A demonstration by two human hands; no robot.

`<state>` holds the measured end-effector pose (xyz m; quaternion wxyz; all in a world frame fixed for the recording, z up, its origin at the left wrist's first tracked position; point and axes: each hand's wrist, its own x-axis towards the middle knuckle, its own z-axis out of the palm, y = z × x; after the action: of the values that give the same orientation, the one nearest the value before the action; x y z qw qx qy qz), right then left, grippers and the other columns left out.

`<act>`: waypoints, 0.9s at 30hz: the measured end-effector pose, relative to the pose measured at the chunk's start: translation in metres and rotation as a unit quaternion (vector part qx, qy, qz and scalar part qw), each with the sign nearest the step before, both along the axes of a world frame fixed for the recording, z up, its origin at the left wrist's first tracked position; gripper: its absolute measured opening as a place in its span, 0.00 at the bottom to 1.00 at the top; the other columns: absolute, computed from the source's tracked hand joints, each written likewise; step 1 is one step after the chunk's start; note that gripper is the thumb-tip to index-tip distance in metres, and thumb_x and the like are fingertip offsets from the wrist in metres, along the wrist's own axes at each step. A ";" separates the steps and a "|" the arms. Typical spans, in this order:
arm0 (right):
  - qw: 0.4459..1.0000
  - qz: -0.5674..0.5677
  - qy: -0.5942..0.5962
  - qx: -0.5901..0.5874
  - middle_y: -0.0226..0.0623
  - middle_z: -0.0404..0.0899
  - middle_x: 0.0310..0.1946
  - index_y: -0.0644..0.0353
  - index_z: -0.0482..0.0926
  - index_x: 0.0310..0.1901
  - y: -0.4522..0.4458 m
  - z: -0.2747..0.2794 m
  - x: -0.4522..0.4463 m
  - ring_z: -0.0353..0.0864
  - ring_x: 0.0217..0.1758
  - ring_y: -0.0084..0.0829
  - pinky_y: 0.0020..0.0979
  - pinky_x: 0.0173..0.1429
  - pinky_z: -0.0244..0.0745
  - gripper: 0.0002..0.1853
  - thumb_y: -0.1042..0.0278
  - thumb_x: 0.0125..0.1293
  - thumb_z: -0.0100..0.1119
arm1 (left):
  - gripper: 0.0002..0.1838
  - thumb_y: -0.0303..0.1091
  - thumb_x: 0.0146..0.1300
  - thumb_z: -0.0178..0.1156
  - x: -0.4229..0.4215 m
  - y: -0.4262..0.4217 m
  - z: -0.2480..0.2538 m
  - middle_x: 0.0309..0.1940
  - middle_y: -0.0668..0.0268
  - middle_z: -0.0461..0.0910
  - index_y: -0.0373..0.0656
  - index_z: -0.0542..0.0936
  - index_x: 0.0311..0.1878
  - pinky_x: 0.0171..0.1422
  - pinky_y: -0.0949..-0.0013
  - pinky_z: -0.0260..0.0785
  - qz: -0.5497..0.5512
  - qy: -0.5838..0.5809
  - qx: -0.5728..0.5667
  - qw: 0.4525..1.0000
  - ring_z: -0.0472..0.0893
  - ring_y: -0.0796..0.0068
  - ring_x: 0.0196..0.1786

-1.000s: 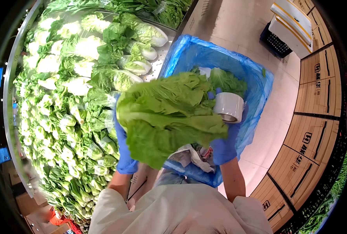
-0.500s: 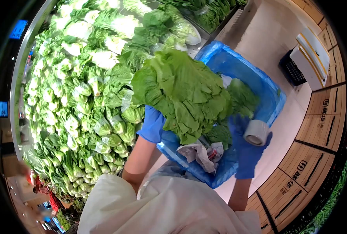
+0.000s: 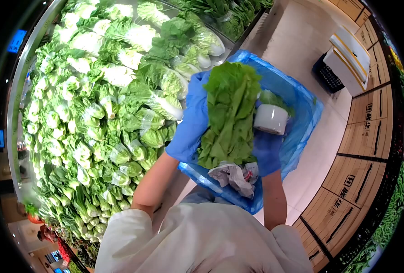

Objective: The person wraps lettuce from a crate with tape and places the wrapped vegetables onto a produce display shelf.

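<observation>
A bunch of leafy green lettuce (image 3: 231,111) is held upright over the blue-lined bin, gathered between my two blue-gloved hands. My left hand (image 3: 190,120) wraps the lettuce's left side, its fingers partly behind the leaves. From the right, my right hand (image 3: 268,152) presses against the leaves, with most of its fingers hidden. A roll of tape (image 3: 271,119) sits at that right hand, seemingly round the fingers. Crumpled printed paper (image 3: 236,178) lies just below the lettuce at the bin's near side.
Blue plastic lining (image 3: 302,98) covers the bin, with another green leaf (image 3: 274,100) inside. A sloped display of cabbages and bok choy (image 3: 90,123) fills the left. Cardboard boxes (image 3: 363,136) line the right. White foam lids (image 3: 347,59) rest on a dark crate (image 3: 328,75).
The spread lettuce leaves are now squeezed into a narrower, upright bundle. My left hand has moved up along its side, and my right hand with the tape has come in against it.
</observation>
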<state>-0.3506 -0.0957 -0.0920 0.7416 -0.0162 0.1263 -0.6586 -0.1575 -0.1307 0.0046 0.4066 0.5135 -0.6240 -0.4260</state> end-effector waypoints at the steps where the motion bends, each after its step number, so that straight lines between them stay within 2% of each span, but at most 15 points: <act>1: 0.999 -0.007 -0.037 0.036 0.36 0.68 0.57 0.53 0.65 0.59 0.005 -0.021 0.002 0.66 0.60 0.36 0.39 0.65 0.59 0.37 0.30 0.59 0.39 | 0.22 0.29 0.61 0.54 0.003 -0.001 -0.004 0.53 0.63 0.71 0.37 0.66 0.59 0.56 0.71 0.65 -0.012 -0.098 -0.070 0.993 0.72 0.76 0.52; 2: 0.995 -0.016 -0.074 0.072 0.37 0.69 0.56 0.53 0.66 0.57 0.008 -0.030 0.006 0.66 0.60 0.37 0.39 0.65 0.60 0.38 0.28 0.57 0.41 | 0.22 0.28 0.61 0.54 0.004 -0.003 -0.002 0.53 0.63 0.71 0.38 0.66 0.59 0.56 0.72 0.65 -0.012 -0.193 -0.142 0.971 0.71 0.77 0.52; 5: 0.995 -0.050 0.049 0.072 0.37 0.69 0.56 0.54 0.67 0.57 0.010 -0.014 0.005 0.66 0.60 0.37 0.37 0.64 0.61 0.37 0.30 0.58 0.43 | 0.23 0.28 0.62 0.52 -0.009 -0.002 0.026 0.55 0.63 0.68 0.39 0.64 0.61 0.59 0.72 0.63 -0.003 0.049 -0.059 0.997 0.70 0.75 0.55; 7: 0.991 -0.067 0.100 0.062 0.37 0.69 0.56 0.54 0.67 0.56 0.015 0.018 0.006 0.66 0.59 0.37 0.37 0.64 0.61 0.36 0.30 0.58 0.42 | 0.22 0.28 0.64 0.49 -0.017 0.003 0.051 0.55 0.63 0.66 0.40 0.63 0.62 0.60 0.71 0.61 -0.028 0.238 -0.066 0.969 0.69 0.75 0.54; 9: 0.983 -0.085 0.151 0.053 0.36 0.69 0.56 0.54 0.67 0.56 0.016 0.021 0.005 0.67 0.59 0.37 0.36 0.64 0.61 0.36 0.31 0.59 0.42 | 0.18 0.24 0.64 0.46 -0.012 0.016 0.073 0.54 0.62 0.67 0.40 0.67 0.58 0.58 0.72 0.63 0.055 0.112 -0.148 0.981 0.70 0.76 0.52; 10: 0.996 -0.048 -0.030 -0.068 0.36 0.69 0.56 0.54 0.67 0.57 0.013 0.013 0.001 0.67 0.58 0.37 0.36 0.64 0.60 0.36 0.30 0.59 0.40 | 0.17 0.23 0.64 0.44 -0.001 0.021 0.073 0.53 0.61 0.67 0.40 0.69 0.56 0.57 0.71 0.63 0.035 0.100 -0.181 0.978 0.70 0.75 0.50; 12: 0.960 -0.008 -0.210 -0.187 0.35 0.69 0.56 0.53 0.66 0.57 0.015 0.013 -0.001 0.67 0.58 0.36 0.36 0.65 0.60 0.36 0.30 0.59 0.39 | 0.14 0.22 0.63 0.45 0.011 0.035 0.074 0.50 0.59 0.68 0.38 0.72 0.52 0.54 0.67 0.65 0.020 0.126 -0.220 0.967 0.73 0.70 0.44; 13: 0.992 -0.081 0.061 -0.071 0.35 0.68 0.56 0.53 0.65 0.58 0.020 0.023 0.000 0.67 0.58 0.36 0.36 0.65 0.59 0.37 0.29 0.59 0.38 | 0.15 0.21 0.58 0.51 0.028 0.032 0.074 0.46 0.60 0.69 0.38 0.76 0.48 0.50 0.66 0.66 0.002 -0.081 -0.378 0.922 0.73 0.69 0.41; 15: 0.933 -0.145 0.325 0.052 0.36 0.68 0.56 0.53 0.64 0.59 0.023 0.046 0.002 0.66 0.59 0.36 0.37 0.65 0.59 0.38 0.28 0.59 0.36 | 0.15 0.24 0.51 0.59 0.030 0.057 0.092 0.41 0.62 0.70 0.40 0.80 0.44 0.48 0.66 0.65 -0.029 -0.144 -0.370 0.917 0.72 0.69 0.43; 18: 0.972 -0.111 0.115 0.174 0.35 0.67 0.57 0.52 0.63 0.60 0.023 0.053 -0.001 0.66 0.59 0.35 0.38 0.65 0.59 0.38 0.28 0.60 0.35 | 0.18 0.30 0.43 0.68 0.021 0.068 0.111 0.36 0.64 0.73 0.47 0.82 0.43 0.45 0.67 0.66 -0.090 -0.292 -0.357 0.883 0.74 0.65 0.40; 19: 0.996 -0.058 -0.067 0.002 0.35 0.67 0.57 0.52 0.64 0.60 0.024 0.032 -0.007 0.66 0.59 0.35 0.39 0.65 0.59 0.37 0.29 0.60 0.34 | 0.18 0.30 0.43 0.68 0.016 0.065 0.108 0.36 0.64 0.73 0.47 0.82 0.43 0.45 0.67 0.66 -0.089 -0.292 -0.357 0.883 0.74 0.65 0.40; 21: 0.954 0.001 -0.246 -0.171 0.35 0.66 0.58 0.51 0.64 0.60 0.024 0.023 -0.009 0.65 0.59 0.35 0.39 0.65 0.59 0.37 0.29 0.61 0.34 | 0.18 0.28 0.46 0.66 0.011 0.057 0.096 0.36 0.63 0.76 0.49 0.81 0.44 0.41 0.69 0.68 -0.138 -0.276 -0.284 0.908 0.76 0.65 0.38; 24: 0.995 -0.080 -0.038 0.048 0.35 0.67 0.57 0.51 0.64 0.59 0.022 0.048 -0.002 0.66 0.58 0.35 0.38 0.64 0.59 0.36 0.30 0.61 0.34 | 0.14 0.18 0.48 0.62 0.020 0.056 0.073 0.39 0.61 0.75 0.44 0.80 0.39 0.40 0.74 0.70 -0.143 -0.224 -0.251 0.931 0.77 0.69 0.39; 26: 0.978 -0.119 0.069 0.159 0.34 0.67 0.57 0.50 0.64 0.59 0.024 0.047 -0.002 0.66 0.58 0.34 0.37 0.64 0.60 0.36 0.30 0.61 0.34 | 0.13 0.12 0.48 0.59 0.025 0.057 0.072 0.41 0.60 0.73 0.39 0.79 0.36 0.41 0.79 0.71 -0.151 -0.214 -0.266 0.928 0.77 0.72 0.40; 27: 0.966 -0.130 0.104 0.196 0.34 0.67 0.57 0.50 0.64 0.59 0.025 0.039 -0.003 0.66 0.58 0.34 0.37 0.64 0.60 0.35 0.30 0.61 0.34 | 0.13 0.10 0.48 0.58 0.027 0.060 0.075 0.42 0.59 0.72 0.37 0.78 0.35 0.42 0.78 0.72 -0.127 -0.203 -0.204 0.949 0.77 0.72 0.40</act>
<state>-0.3538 -0.0705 -0.0532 0.6209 0.0779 0.3304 -0.7066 -0.1304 -0.0708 0.0795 0.3102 0.4120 -0.8269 -0.2242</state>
